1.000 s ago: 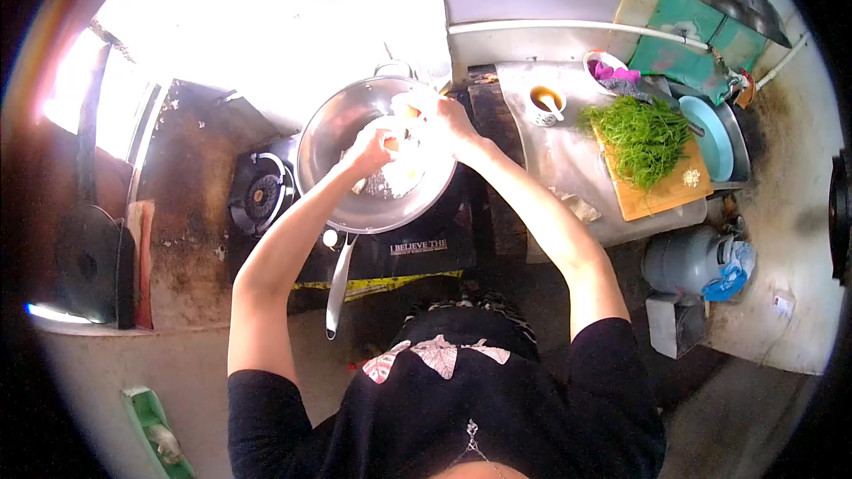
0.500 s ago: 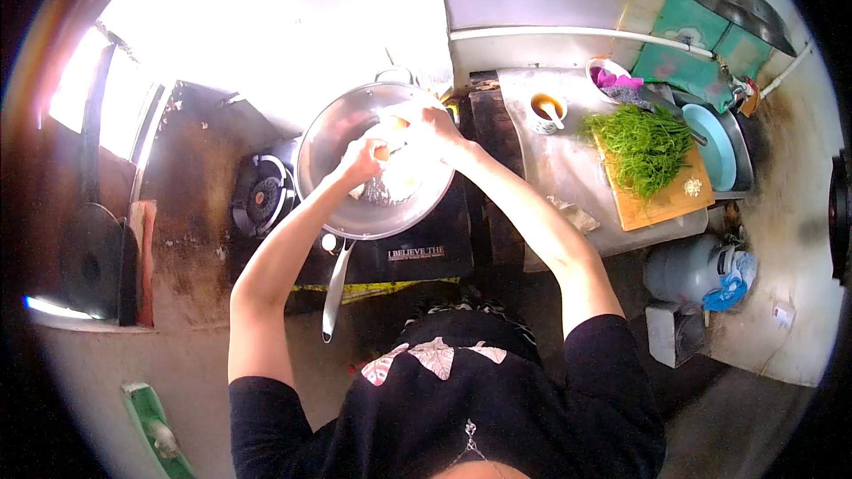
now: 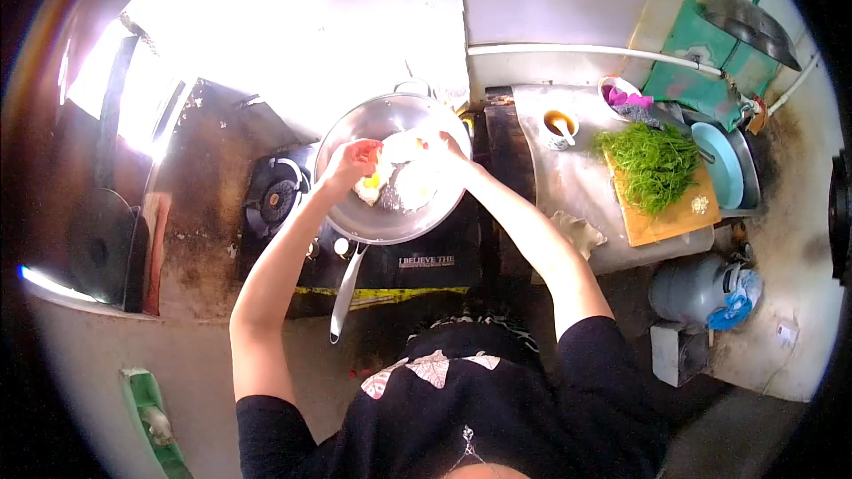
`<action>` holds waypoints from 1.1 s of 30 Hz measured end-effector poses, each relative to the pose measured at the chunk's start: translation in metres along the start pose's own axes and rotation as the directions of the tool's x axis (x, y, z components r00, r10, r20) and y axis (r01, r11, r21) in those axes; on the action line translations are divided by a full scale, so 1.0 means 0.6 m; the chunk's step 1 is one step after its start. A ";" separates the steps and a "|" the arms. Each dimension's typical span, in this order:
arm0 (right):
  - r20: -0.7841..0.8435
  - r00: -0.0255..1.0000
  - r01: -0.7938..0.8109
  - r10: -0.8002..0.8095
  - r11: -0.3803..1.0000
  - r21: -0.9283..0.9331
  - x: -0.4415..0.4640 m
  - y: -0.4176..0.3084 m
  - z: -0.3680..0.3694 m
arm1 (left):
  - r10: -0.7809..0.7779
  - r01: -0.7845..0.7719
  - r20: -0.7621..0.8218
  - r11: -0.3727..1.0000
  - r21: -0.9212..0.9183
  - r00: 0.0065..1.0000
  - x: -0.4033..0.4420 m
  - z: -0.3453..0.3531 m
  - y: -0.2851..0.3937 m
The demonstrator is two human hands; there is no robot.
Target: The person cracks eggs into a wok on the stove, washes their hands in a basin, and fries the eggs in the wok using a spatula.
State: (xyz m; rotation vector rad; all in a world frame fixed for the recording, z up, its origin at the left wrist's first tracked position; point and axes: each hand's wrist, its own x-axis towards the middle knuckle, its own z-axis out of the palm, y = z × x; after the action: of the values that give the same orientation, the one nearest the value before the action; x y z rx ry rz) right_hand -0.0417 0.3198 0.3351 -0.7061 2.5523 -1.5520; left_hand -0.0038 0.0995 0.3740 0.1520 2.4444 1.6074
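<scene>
Both hands over the steel frying pan [image 3: 382, 229], which sits on the right-hand side of the black gas stove [image 3: 426, 276], handle [image 3: 348, 297] toward the person. Eggs [image 3: 414, 182] in pan: whites spread across the base, one orange yolk [image 3: 373, 181] visible right by the left hand.

Left hand [image 3: 351, 165]: over the left half of the pan, fingers curled, narrow. Can't tell if it's gripping anything. Right hand [image 3: 451, 158]: over the right side, fingers bent inward, tips washed out by glare. Can't tell its grip either. Hands are apart, eggs between and below.

Bare burner [image 3: 278, 200] left of pan. Desk [image 3: 568, 179] on the right: cup [image 3: 556, 137] of brown liquid with a white spoon [image 3: 564, 130] in it, then wooden cutting board [image 3: 657, 229] carrying a heap of feathery greens [image 3: 652, 168] and a small pile of pale chopped bits [image 3: 700, 205] near its right edge. Light blue basin [image 3: 725, 168] just beyond the board. Crumpled pale scrap [image 3: 583, 235] at the near edge, by the right forearm. Gas cylinder [image 3: 683, 288] below, blue bag [image 3: 738, 302] against it.
</scene>
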 end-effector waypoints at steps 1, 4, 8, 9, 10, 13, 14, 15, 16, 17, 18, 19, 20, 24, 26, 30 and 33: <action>0.040 0.999 -0.016 0.010 0.987 0.160 -0.009 -0.023 -0.008 | 0.000 0.008 0.064 0.994 -0.111 0.998 -0.010 -0.006 0.012; 0.097 0.995 -0.050 -0.001 0.855 0.516 -0.010 -0.018 0.011 | 0.041 -0.041 -0.006 0.986 -0.163 0.999 -0.043 0.004 0.057; 0.169 0.985 -0.122 -0.028 0.578 0.807 -0.057 -0.067 0.014 | 0.152 -0.159 -0.051 0.964 -0.212 0.987 -0.090 0.017 0.088; 0.213 0.977 -0.168 -0.027 0.523 0.836 -0.068 -0.074 0.013 | 0.157 -0.162 -0.040 0.963 -0.217 0.987 -0.102 0.024 0.095; 0.206 0.979 -0.167 -0.016 0.525 0.835 -0.082 -0.083 0.016 | 0.175 -0.185 -0.058 0.943 -0.276 0.983 -0.116 0.032 0.101; 0.154 0.988 -0.143 0.012 0.442 0.886 -0.140 -0.124 0.017 | 0.212 -0.216 -0.060 0.866 -0.451 0.975 -0.143 0.072 0.095; 0.098 0.995 -0.089 -0.001 0.404 0.911 -0.162 -0.130 0.020 | 0.232 -0.236 -0.069 0.839 -0.490 0.970 -0.150 0.089 0.096; 0.082 0.996 -0.087 0.030 0.332 0.939 -0.184 -0.131 0.017 | 0.235 -0.234 -0.067 0.818 -0.525 0.970 -0.154 0.104 0.098; 0.059 0.996 -0.074 0.063 0.259 0.963 -0.209 -0.133 0.013 | 0.241 -0.246 -0.082 0.810 -0.532 0.967 -0.165 0.124 0.101; 0.018 0.995 -0.037 0.094 0.214 0.976 -0.236 -0.136 0.010 | 0.259 -0.237 -0.033 0.818 -0.524 0.965 -0.171 0.140 0.101; -0.027 0.997 0.010 0.078 0.217 0.976 -0.265 -0.133 0.005 | 0.274 -0.221 0.026 0.826 -0.518 0.961 -0.181 0.161 0.109; -0.048 0.992 0.025 0.114 0.192 0.981 -0.295 -0.128 0.000 | 0.261 -0.199 0.053 0.838 -0.509 0.964 -0.195 0.184 0.122; -0.077 0.986 0.051 0.150 0.168 0.985 -0.324 -0.125 -0.004 | 0.284 -0.215 0.066 0.841 -0.497 0.957 -0.196 0.211 0.112; -0.312 0.863 0.142 0.397 0.402 0.904 -0.445 -0.165 -0.011 | 0.520 -0.480 0.175 0.848 -0.225 0.836 -0.248 0.327 0.124; -0.503 0.704 0.210 0.501 0.529 0.822 -0.491 -0.121 0.025 | 0.550 -0.526 0.313 0.834 -0.165 0.774 -0.268 0.391 0.101; -0.380 0.613 0.174 0.693 0.350 0.920 -0.659 -0.062 0.016 | 0.292 -0.039 0.615 0.920 -0.390 0.732 -0.323 0.492 0.111; -0.341 0.326 0.346 0.882 0.225 0.911 -0.777 0.003 0.019 | 0.222 0.005 0.679 0.949 -0.315 0.699 -0.293 0.540 0.045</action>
State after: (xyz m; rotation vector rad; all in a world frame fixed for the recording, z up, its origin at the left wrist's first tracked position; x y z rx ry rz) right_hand 0.3767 0.5065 0.2474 1.2416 0.9131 -3.1248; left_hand 0.2416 0.3649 0.2956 0.7363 1.6027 1.5402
